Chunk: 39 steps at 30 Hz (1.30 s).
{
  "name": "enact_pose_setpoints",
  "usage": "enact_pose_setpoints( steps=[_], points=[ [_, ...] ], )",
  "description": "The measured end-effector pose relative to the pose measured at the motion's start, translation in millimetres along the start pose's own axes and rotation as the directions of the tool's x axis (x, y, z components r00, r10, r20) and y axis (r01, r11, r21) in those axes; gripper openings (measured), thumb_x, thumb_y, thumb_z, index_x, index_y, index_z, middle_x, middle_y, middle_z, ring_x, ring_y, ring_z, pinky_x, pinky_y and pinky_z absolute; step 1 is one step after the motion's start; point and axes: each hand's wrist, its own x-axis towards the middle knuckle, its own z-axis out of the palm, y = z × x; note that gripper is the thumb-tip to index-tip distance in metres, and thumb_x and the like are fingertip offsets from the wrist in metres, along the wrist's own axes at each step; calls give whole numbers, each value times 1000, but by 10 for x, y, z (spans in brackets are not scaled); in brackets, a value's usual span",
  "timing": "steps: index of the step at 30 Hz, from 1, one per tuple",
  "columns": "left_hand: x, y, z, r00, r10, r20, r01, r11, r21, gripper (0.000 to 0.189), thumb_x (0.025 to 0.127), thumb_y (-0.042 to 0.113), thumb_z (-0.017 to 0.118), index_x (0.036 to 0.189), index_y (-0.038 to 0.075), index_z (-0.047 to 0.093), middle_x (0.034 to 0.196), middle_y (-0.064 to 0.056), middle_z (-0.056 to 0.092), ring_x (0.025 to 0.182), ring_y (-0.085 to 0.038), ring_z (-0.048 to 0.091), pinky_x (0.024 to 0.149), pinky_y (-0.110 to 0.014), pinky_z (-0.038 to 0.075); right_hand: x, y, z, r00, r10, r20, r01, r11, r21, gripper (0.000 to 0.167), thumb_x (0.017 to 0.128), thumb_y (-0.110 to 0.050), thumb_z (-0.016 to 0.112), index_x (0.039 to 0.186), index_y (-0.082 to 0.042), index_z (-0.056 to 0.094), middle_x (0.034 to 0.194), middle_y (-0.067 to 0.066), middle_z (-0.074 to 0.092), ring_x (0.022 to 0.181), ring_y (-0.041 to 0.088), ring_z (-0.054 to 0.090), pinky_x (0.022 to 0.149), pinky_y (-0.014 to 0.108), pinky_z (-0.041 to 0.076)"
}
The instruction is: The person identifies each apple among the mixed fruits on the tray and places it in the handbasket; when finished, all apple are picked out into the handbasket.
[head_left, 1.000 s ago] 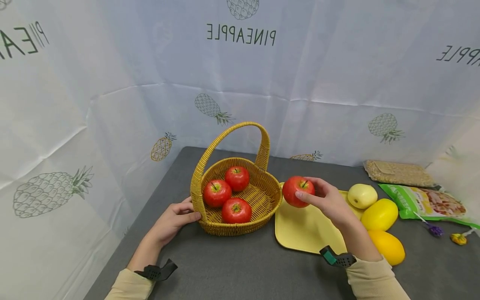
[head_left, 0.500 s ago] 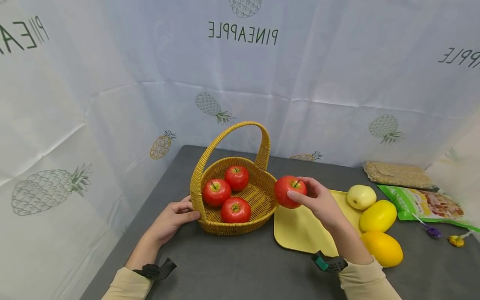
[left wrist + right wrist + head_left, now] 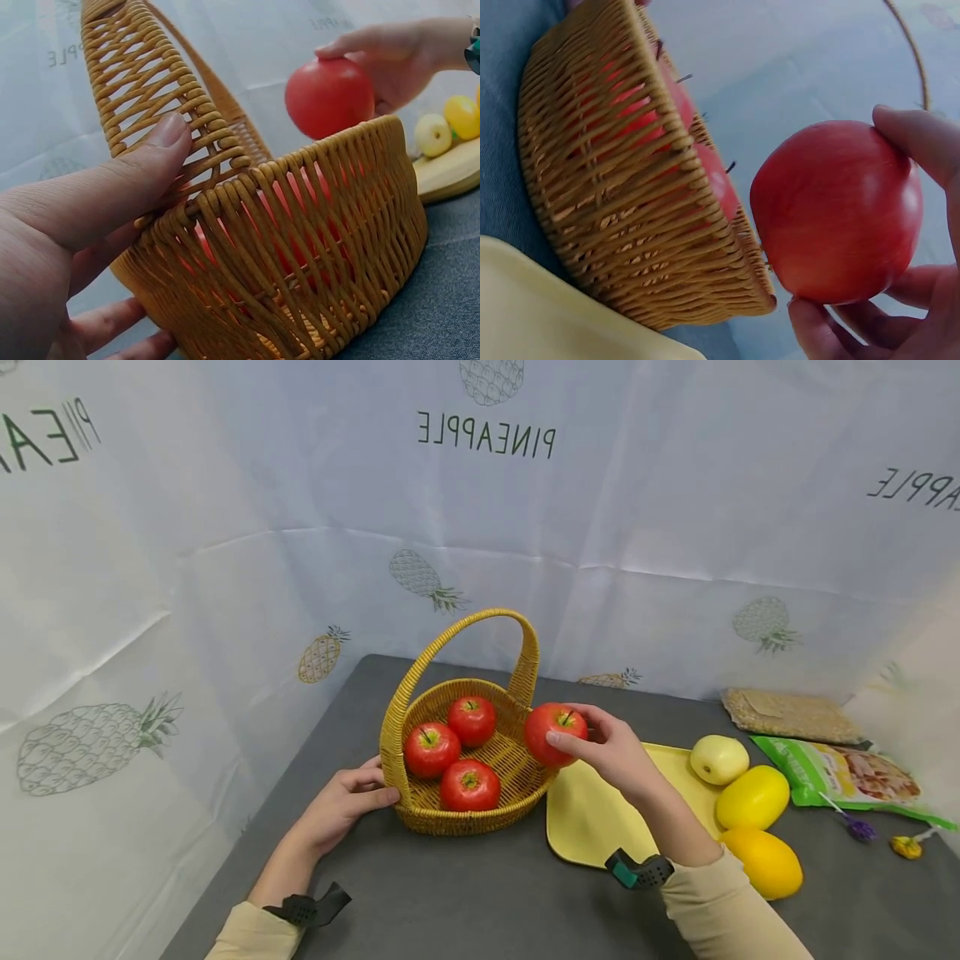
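Note:
A yellow wicker basket (image 3: 521, 777) with a tall arched handle stands on the dark table, holding three red apples (image 3: 470, 786). My left hand (image 3: 347, 803) grips the basket's left side at the foot of the handle; in the left wrist view its thumb (image 3: 161, 142) lies on the woven handle and the other fingers are partly hidden. Another red apple (image 3: 553, 733) is in my right hand (image 3: 611, 752), pinched between thumb and fingers over the basket's right rim. The right wrist view shows this apple (image 3: 836, 214) higher than the rim.
Right of the basket lies a yellow tray (image 3: 592, 827). Beside my right forearm are a pale round fruit (image 3: 718, 760) and two yellow fruits (image 3: 752, 798). Farther right lie a green packet (image 3: 847, 775), a bag of grains (image 3: 791, 717) and small dried flowers (image 3: 860, 829).
My right hand has carried the apple leftward, from above the tray to over the basket's right rim. The left hand keeps its hold on the basket.

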Motion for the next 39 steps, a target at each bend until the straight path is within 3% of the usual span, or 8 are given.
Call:
enact_pose_setpoints(
  steps=[2,8,18,26,34,39],
  points=[
    [12,0,8,1000,-1,2,1,1000,-5,17,97,5,70,112,0,75,154,-21,44,148,-14,28,105,-23,41,17,-13,-11,1000,13,9,-13,999,-34,62,92,-40,78,144,-13,56,128,11,65,114,27,61,95,45,52],
    [46,18,17,1000,-15,0,15,1000,-4,16,96,6,71,110,-1,76,155,-21,44,152,-37,16,104,-22,41,56,-79,-34,998,53,16,-50,992,-115,62,91,-46,78,139,-13,59,125,9,65,116,27,60,92,45,52],
    [71,25,18,999,-34,-4,34,999,10,17,95,7,72,110,-1,76,154,-20,45,153,-37,14,104,-20,40,153,-166,-15,994,99,43,-88,976,-202,73,86,-53,80,141,-10,57,126,10,64,114,29,60,86,41,55],
    [47,-8,31,1000,-26,-4,26,1000,13,15,96,8,72,108,3,77,153,-23,45,152,-41,14,104,-21,40,202,-205,79,982,123,145,-106,988,-116,75,89,-42,81,146,-3,51,129,16,61,112,31,61,81,44,59],
    [32,-10,18,1000,-17,-2,17,1000,0,16,96,6,71,109,-2,75,153,-23,45,153,-40,13,104,-20,40,241,-275,188,979,113,172,-80,978,-191,76,88,-40,82,146,-3,50,125,14,61,101,27,64,73,39,60],
    [14,-2,21,1000,-26,-11,26,1000,-2,16,96,6,71,109,-2,76,154,-23,43,152,-40,13,104,-20,39,284,-314,269,972,146,183,-109,974,-197,77,89,-38,82,148,-2,48,128,16,59,99,27,66,73,39,61]
  ],
)
